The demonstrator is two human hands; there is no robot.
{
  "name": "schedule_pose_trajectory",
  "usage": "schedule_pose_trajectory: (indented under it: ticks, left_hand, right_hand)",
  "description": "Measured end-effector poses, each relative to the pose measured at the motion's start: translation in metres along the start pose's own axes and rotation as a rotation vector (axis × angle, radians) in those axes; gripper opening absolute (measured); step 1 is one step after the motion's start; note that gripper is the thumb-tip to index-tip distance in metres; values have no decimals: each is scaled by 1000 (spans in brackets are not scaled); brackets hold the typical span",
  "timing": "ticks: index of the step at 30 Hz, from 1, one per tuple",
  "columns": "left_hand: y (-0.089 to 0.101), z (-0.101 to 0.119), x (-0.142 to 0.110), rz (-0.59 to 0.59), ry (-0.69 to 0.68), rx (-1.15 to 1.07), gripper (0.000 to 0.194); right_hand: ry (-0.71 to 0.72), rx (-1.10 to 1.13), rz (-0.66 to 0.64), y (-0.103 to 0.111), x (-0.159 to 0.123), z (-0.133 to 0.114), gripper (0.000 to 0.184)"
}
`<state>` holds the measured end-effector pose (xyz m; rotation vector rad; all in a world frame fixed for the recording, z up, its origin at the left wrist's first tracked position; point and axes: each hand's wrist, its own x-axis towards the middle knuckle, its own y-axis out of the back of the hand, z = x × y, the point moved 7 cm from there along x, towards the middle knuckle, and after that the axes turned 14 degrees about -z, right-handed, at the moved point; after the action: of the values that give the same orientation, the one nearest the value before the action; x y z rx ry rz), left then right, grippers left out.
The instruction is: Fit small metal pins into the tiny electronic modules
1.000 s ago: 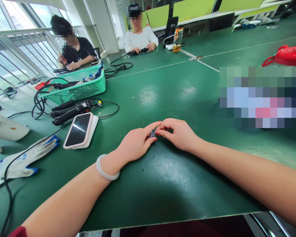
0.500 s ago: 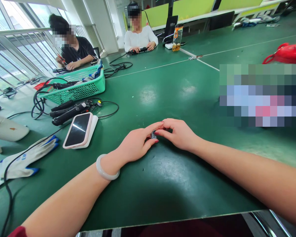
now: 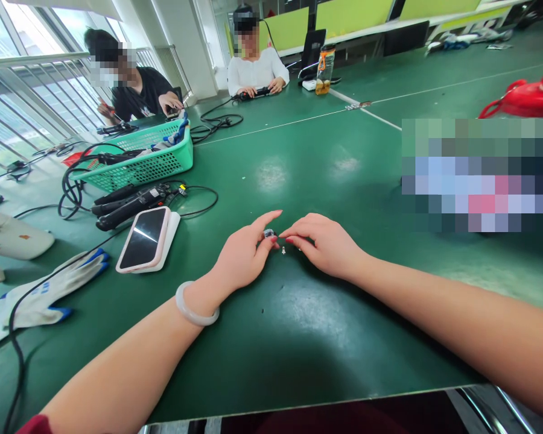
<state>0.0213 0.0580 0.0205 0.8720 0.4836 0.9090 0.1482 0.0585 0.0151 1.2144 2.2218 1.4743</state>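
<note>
My left hand (image 3: 244,253) pinches a small grey, glossy object (image 3: 269,233) between thumb and fingers, its index finger stretched out above. What kind of object it is, I cannot make out. Just to the right is my right hand (image 3: 323,241), its thumb and index finger drawn close together, fingertips almost at the grey object. Whether something tiny sits in that pinch is hidden. Below the gap between the hands, a tiny white piece (image 3: 283,250) shows at the green table (image 3: 317,325).
To the left lie a phone (image 3: 145,239) on a white box, black handheld devices (image 3: 129,208) with cables, and a white-and-blue glove (image 3: 40,295). Behind them stands a green basket (image 3: 149,166). Two people sit across the table. A bottle (image 3: 324,72) stands far back; a red item (image 3: 525,99) is at right.
My hands have come apart a little. My left hand moved left with the grey object, and its index finger lifted. The tiny white piece now shows between the hands.
</note>
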Motion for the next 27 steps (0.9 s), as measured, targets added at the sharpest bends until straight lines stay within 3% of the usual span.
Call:
schedule_pose_trajectory:
  ticks: [6, 17, 23, 27]
  left_hand:
    - [5, -17, 1, 68, 115, -106, 22]
    - [-8, -24, 7, -35, 93, -217, 23]
    - [-5, -18, 6, -22, 75, -132, 19]
    - [-7, -13, 5, -47, 37, -202, 22]
  right_hand:
    - [-15, -174, -123, -15, 2, 3, 17]
    - [-19, -228, -129, -17, 3, 3, 16]
    - [27, -5, 30, 0, 0, -4, 12]
    - [45, 71, 96, 8, -2, -8, 12]
